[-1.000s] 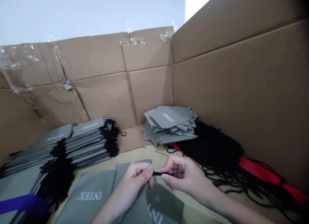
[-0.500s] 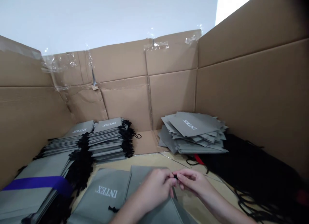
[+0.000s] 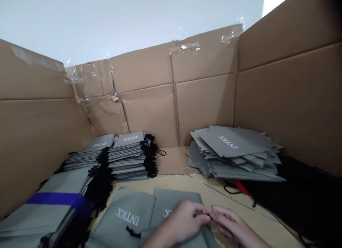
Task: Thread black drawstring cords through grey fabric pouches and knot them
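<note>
1. Pinching thin black cord (image 3: 207, 216) in left hand (image 3: 184, 221) fingertips; right hand (image 3: 232, 225) just beside, fingers curled narrow, hold unclear.
2. Cord sits above flat grey fabric INTEX bag (image 3: 176, 203) on tan cardboard (image 3: 240, 196).

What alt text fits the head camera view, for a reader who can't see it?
Bare left hand and right hand meet at a thin black cord over flat grey INTEX-printed bags, with stacks of the same bags nearby, inside brown cardboard walls.
</note>
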A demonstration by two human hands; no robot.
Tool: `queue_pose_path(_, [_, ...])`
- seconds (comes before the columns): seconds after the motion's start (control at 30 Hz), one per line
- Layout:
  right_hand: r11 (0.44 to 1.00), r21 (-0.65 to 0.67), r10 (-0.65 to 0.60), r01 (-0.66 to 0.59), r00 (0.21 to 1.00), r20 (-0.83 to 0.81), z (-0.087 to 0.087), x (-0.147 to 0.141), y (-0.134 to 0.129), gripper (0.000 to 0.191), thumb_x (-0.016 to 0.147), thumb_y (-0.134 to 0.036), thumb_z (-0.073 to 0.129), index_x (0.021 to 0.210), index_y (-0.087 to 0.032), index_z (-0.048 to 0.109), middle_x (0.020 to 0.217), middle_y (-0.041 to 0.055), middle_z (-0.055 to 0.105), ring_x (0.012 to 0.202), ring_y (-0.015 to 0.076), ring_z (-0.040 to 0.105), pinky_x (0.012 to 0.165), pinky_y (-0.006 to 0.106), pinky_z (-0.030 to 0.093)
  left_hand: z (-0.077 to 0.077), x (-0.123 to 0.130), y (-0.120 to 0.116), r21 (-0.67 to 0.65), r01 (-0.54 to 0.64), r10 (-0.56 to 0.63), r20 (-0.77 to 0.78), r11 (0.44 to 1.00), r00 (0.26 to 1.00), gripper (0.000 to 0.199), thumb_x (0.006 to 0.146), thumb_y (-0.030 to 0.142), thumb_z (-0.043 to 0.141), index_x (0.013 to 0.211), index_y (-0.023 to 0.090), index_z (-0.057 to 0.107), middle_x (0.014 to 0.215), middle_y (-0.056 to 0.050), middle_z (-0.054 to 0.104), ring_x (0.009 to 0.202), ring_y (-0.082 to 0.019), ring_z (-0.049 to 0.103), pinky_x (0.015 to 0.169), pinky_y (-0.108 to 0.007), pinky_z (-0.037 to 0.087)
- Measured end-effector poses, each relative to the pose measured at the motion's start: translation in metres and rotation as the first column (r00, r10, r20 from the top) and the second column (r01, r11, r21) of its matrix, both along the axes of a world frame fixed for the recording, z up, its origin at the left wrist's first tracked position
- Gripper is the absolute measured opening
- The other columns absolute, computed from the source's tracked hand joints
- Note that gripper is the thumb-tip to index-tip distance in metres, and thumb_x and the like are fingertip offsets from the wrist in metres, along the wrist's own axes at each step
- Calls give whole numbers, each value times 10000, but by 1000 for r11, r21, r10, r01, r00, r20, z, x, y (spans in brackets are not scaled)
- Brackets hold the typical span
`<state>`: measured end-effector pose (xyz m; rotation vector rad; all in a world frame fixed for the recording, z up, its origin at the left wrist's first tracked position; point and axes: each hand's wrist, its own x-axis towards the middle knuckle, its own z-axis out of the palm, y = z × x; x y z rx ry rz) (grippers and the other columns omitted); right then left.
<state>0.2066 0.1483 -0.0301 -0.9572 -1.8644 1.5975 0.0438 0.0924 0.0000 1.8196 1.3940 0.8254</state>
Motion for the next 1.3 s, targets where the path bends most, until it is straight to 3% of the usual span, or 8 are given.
queue_pose_path(0.1, [996,-72,-65,61,996,-61,-6,-1,3,508,643,-688,552,598,-214,377,416,-95,279,365,46,170,368,197,106,-8,2,2,14,-49,48,42,999,998,231,792,302,522,842,166,702,697,0,612,629,-131,441,603,-228,344])
queue_pose_path(0.2, [971,-188,-169,149,981,-94,-10,-6,2,480,610,-658,596,622,-223,392,382,-106,280,330,41,169,350,188,121,-10,1,4,-62,-45,56,197,997,979,257,772,350,550,775,146,705,621,7,556,582,-121,401,583,-235,327])
queue_pose_path(0.3, [959,-268,-137,86,974,-179,-12,-12,-2,507,583,-678,590,573,-230,354,349,-103,285,279,39,185,319,193,149,-5,-4,5,-183,58,23,413,981,911,292,712,404,620,721,123,698,607,8,539,560,-105,376,588,-233,324])
queue_pose_path(0.37, [960,-275,-106,42,970,-221,-11,-14,-5,524,588,-700,570,554,-228,346,345,-101,296,264,35,190,309,196,163,-1,-7,4,-226,91,29,476,970,879,328,666,442,668,698,117,698,612,2,551,569,-104,379,617,-240,331])
queue_pose_path(0.63, [990,-39,-136,133,985,-109,0,-13,-22,512,711,-704,485,614,-202,447,423,-76,353,341,54,249,343,202,158,3,-15,3,-280,109,54,518,954,854,344,617,452,727,683,116,706,617,-7,592,596,-113,428,687,-258,353])
queue_pose_path(0.83, [996,21,-86,88,991,-99,10,-16,-30,536,700,-726,495,587,-205,434,433,-85,289,377,70,248,373,231,143,-1,-14,3,-303,137,39,510,943,859,324,607,435,731,657,116,698,650,-19,624,643,-137,495,705,-267,367])
queue_pose_path(1.07, [993,-98,-92,71,968,-234,2,-10,-26,454,781,-603,509,617,-180,488,444,-94,272,408,71,213,421,228,156,4,-12,0,-245,152,-31,439,957,898,357,681,468,666,691,114,712,588,3,553,573,-105,377,577,-226,280])
queue_pose_path(1.3, [992,-119,-60,31,967,-249,9,-5,-26,393,812,-517,527,620,-182,455,442,-95,314,402,68,238,413,220,162,3,-12,-1,-224,172,-58,440,959,896,350,734,452,623,739,109,694,606,13,511,596,-111,389,596,-220,278])
